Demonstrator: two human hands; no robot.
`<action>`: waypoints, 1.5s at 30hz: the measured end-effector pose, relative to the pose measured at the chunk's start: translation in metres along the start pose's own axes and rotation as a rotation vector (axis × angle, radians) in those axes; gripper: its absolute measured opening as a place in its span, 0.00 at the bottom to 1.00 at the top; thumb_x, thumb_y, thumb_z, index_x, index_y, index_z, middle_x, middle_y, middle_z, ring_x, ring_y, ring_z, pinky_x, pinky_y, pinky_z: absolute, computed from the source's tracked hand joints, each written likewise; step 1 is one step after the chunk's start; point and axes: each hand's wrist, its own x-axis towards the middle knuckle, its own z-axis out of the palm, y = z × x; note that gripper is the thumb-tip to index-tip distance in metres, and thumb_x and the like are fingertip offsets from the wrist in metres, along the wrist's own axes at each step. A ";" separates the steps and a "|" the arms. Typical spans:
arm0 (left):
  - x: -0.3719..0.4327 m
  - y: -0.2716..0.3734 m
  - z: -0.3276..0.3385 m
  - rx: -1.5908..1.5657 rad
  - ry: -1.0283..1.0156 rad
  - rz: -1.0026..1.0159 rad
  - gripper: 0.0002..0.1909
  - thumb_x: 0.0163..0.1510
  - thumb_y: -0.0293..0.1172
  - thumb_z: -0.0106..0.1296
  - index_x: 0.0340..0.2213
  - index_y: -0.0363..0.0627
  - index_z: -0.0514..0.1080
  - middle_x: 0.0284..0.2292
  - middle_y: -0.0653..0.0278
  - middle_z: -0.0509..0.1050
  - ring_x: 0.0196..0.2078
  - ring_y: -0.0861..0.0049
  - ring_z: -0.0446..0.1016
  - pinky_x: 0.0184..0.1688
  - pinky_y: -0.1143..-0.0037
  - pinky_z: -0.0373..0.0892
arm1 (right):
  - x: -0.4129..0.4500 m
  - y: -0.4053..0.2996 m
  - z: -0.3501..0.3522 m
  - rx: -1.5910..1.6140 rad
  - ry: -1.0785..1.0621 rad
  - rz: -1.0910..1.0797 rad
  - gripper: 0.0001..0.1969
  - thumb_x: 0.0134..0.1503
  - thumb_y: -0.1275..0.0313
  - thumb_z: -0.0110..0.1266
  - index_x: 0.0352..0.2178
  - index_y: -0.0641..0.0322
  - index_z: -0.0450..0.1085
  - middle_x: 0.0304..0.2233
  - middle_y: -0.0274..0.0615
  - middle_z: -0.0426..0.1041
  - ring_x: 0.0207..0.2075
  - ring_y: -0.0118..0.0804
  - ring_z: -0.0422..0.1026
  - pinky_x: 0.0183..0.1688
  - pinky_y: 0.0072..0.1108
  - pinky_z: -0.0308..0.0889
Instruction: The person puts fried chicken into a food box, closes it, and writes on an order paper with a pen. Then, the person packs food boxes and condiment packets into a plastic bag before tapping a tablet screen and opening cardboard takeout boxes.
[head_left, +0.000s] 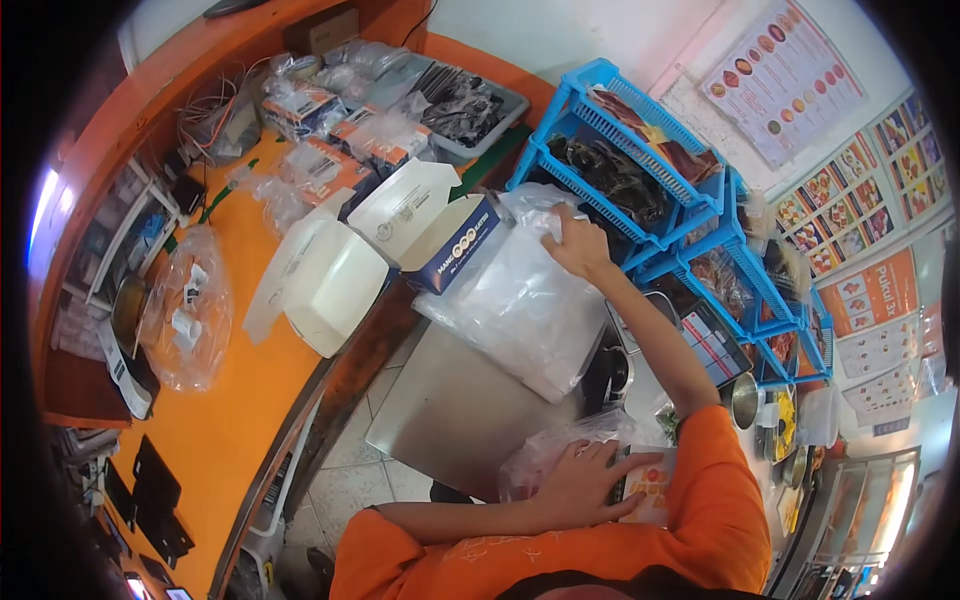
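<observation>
My right hand (577, 244) is at the far end of a stack of clear plastic bags (517, 300), its bent fingers gripping the crumpled top. These bags lie over a metal counter top (450, 397). Close to my body, my left hand (581, 484) spreads its thumb and index finger across a white packet with orange print (651, 487). Crumpled clear plastic (517, 465) lies beside and behind that hand. Whether its fingers grip anything is hidden. Left of the bags stand an open blue-and-white food carton (461, 247) and a second lidded carton (334, 285), lid raised.
Blue stacked plastic baskets (622, 150) holding wrapped packets stand at the right. On the orange counter (262, 375) lies a clear bag with small white items (187, 322). A grey tray (480, 146) of wrapped black utensils sits at the back. A metal bowl (744, 401) stands far right.
</observation>
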 end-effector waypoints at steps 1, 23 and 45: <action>0.000 -0.003 0.005 0.030 0.043 0.041 0.28 0.51 0.54 0.44 0.52 0.61 0.61 0.35 0.54 0.65 0.40 0.59 0.68 0.46 0.62 0.57 | 0.009 0.013 0.018 -0.003 0.001 0.000 0.12 0.49 0.68 0.49 0.36 0.59 0.65 0.24 0.52 0.73 0.27 0.54 0.74 0.30 0.37 0.69; -0.005 -0.005 0.004 0.104 0.062 0.087 0.37 0.48 0.56 0.47 0.56 0.56 0.55 0.42 0.50 0.64 0.46 0.57 0.64 0.51 0.62 0.56 | 0.031 0.023 0.048 -0.009 0.270 0.081 0.05 0.43 0.69 0.58 0.25 0.55 0.71 0.21 0.47 0.73 0.28 0.48 0.74 0.29 0.35 0.68; -0.045 0.099 -0.058 0.060 0.673 -0.128 0.47 0.40 0.16 0.47 0.60 0.39 0.37 0.55 0.49 0.55 0.55 0.63 0.59 0.55 0.69 0.57 | -0.256 -0.066 -0.105 0.932 -0.424 -0.652 0.17 0.41 0.79 0.47 0.37 0.68 0.67 0.39 0.50 0.66 0.45 0.44 0.65 0.49 0.30 0.59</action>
